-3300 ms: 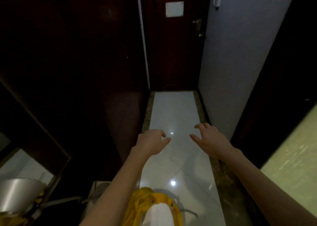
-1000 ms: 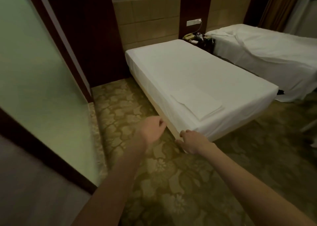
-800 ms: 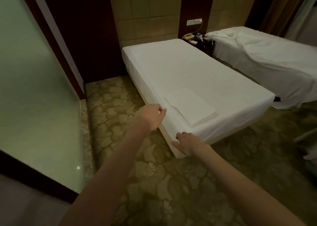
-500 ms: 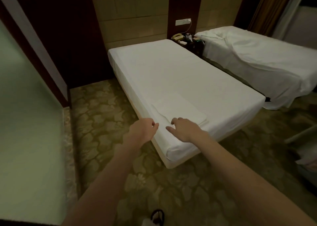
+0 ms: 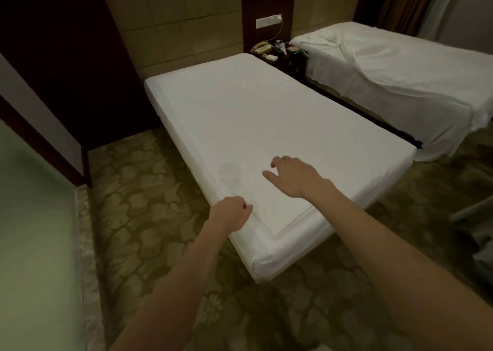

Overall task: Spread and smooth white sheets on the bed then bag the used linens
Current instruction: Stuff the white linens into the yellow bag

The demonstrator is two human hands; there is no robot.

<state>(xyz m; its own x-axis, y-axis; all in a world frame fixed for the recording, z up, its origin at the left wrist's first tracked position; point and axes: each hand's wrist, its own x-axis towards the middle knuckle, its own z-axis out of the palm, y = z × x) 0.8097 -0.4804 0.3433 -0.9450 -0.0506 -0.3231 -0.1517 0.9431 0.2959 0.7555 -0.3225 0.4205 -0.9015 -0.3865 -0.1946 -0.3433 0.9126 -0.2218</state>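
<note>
The folded white sheet [image 5: 262, 206] lies flat at the near foot corner of the nearer bed [image 5: 266, 116]. The left hand [image 5: 230, 214], fingers curled, sits at the sheet's near edge; whether it pinches the cloth cannot be told. The right hand [image 5: 292, 176] hovers over the sheet, fingers loosely spread, holding nothing.

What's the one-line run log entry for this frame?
phase: reach for folded sheet | left hand: curled at its near edge, grip unclear | right hand: open above it | near bed: covered
</note>
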